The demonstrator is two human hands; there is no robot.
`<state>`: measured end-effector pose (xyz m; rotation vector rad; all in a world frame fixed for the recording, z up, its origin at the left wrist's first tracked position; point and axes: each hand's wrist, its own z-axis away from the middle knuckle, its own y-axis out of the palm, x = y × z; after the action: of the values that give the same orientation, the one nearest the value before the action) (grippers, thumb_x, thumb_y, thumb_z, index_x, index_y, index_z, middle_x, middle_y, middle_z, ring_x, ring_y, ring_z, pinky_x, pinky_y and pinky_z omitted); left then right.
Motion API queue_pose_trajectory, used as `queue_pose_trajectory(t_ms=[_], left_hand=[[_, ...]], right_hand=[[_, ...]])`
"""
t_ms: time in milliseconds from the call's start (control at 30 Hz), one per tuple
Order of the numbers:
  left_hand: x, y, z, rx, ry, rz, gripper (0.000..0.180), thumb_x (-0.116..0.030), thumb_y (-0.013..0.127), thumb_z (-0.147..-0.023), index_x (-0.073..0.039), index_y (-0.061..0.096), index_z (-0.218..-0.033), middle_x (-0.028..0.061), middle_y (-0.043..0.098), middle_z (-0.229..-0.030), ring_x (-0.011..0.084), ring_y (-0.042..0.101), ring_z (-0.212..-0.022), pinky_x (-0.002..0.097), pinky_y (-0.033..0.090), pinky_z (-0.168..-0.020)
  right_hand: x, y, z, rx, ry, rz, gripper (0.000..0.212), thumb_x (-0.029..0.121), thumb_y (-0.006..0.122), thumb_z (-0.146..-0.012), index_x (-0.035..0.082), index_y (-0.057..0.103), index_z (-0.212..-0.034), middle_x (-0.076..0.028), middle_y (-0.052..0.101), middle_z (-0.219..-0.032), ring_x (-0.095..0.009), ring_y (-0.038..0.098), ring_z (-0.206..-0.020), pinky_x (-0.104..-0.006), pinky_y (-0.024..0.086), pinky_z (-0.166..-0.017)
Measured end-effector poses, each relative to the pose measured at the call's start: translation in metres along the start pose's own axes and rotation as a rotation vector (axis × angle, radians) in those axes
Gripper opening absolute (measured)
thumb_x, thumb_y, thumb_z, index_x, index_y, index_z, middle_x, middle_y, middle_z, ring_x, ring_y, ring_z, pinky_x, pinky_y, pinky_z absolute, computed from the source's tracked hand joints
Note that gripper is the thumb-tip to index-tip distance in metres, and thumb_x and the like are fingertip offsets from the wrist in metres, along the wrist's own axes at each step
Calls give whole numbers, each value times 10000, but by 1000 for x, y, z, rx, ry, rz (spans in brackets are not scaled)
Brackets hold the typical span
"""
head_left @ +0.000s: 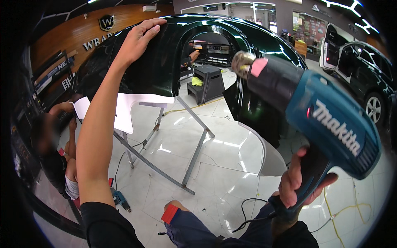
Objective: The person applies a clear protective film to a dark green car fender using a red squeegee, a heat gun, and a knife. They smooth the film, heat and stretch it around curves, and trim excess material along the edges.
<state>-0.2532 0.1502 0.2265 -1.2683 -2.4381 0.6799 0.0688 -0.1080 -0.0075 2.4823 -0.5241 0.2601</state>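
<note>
1. A teal-and-black heat gun (339,124) is gripped by the handle in the right hand (298,186), with the fingers closed around it; its nozzle, banded with pink tape (259,67), is pointed to the upper left, in front of the panel.
2. A flat red pad (170,214) is seen at the left knee.
3. The left hand (142,38) is stretched forward and laid at the upper edge of a glossy dark green car panel (144,66); whether anything is pinched there cannot be told.
4. The panel is set in front of the person, above a grey metal stand (197,155); a white piece (124,111) is hung below its lower left edge.
5. To the left, a co-worker (53,161) is seated low, near a second heat gun (120,201) laid on the tiled floor (223,182).
6. Beyond the panel's arched opening, a dark step stool (205,84) is placed, with a yellow-green cloth (197,81) on it.
7. At far right, a dark car (368,70) is parked, its door opened.
</note>
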Motion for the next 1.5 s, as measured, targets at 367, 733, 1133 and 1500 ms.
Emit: queue_pose_trajectory(t_ms=[367,733,1133,1500], left_hand=[[-11,-1,-3,75,-114,104,375,-298,486,-969,-84,602,-1254,71,593,-1255,169,553,-1133,267,373,-1022],[-29,-6,-14,28,-201,261,376,-357,545,-947,-96,647,-1199,59,650,-1134,152,603,-1038,267,418,-971],[-161,-13,-40,471,549,263,187,-182,752,-767,-84,735,-926,25,620,-884,183,542,-865,322,414,-818],[-186,-58,-55,204,401,542,63,-69,697,-826,-51,656,-782,15,654,-758,93,588,-704,221,486,-662]], right_hand=[[-15,4,-46,10,-50,48,848,606,437,-912,-85,214,-1350,-152,477,-846,-206,560,-512,-290,499,-413],[-18,-2,-35,30,22,145,869,632,437,-897,-112,255,-1307,-157,495,-804,-205,562,-476,-283,495,-404],[-11,10,-25,-8,53,369,882,644,488,-868,-118,299,-1270,-141,503,-746,-173,532,-414,-250,466,-364],[2,17,-14,12,13,363,872,643,462,-882,-115,305,-1282,-138,510,-761,-164,546,-429,-240,471,-374]])
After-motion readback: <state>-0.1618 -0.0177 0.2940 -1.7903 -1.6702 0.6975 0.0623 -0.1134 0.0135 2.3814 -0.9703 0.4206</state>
